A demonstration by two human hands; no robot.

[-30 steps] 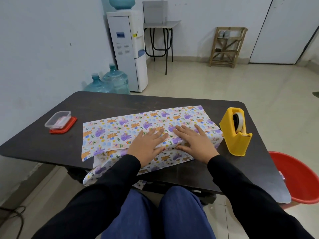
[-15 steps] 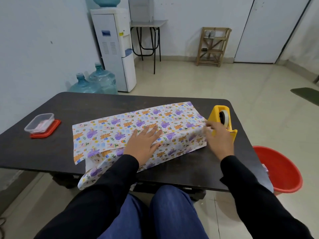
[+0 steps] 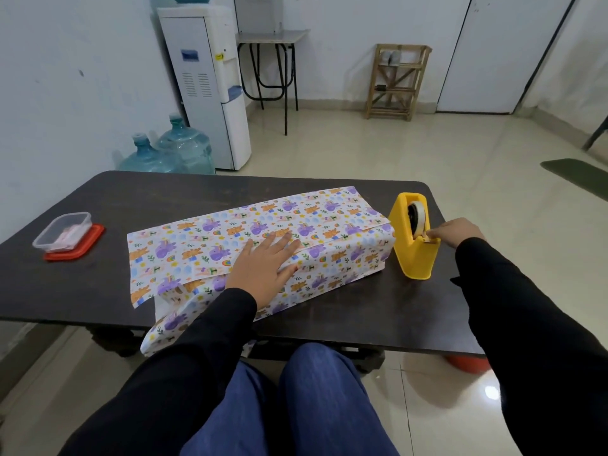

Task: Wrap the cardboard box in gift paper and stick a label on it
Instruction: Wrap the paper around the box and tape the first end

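On the dark surface (image 3: 171, 199), gift paper (image 3: 197, 248) is pressed flat over the hidden cardboard box by the open left hand (image 3: 268, 261), seemingly so the seam cannot spring apart, while tape (image 3: 418, 216) at the yellow dispenser (image 3: 409, 258) to the right is pinched by the right hand (image 3: 455, 230).

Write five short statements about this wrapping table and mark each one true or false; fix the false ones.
1. The left hand lies flat on the gift paper. True.
2. The right hand pinches the tape at the yellow tape dispenser. True.
3. The tape dispenser stands left of the gift paper. False: it stands to its right.
4. The clear container sits on a red lid on the table. True.
5. The gift paper's left end is folded shut. False: it gapes open, with loose paper hanging over the table's near edge.
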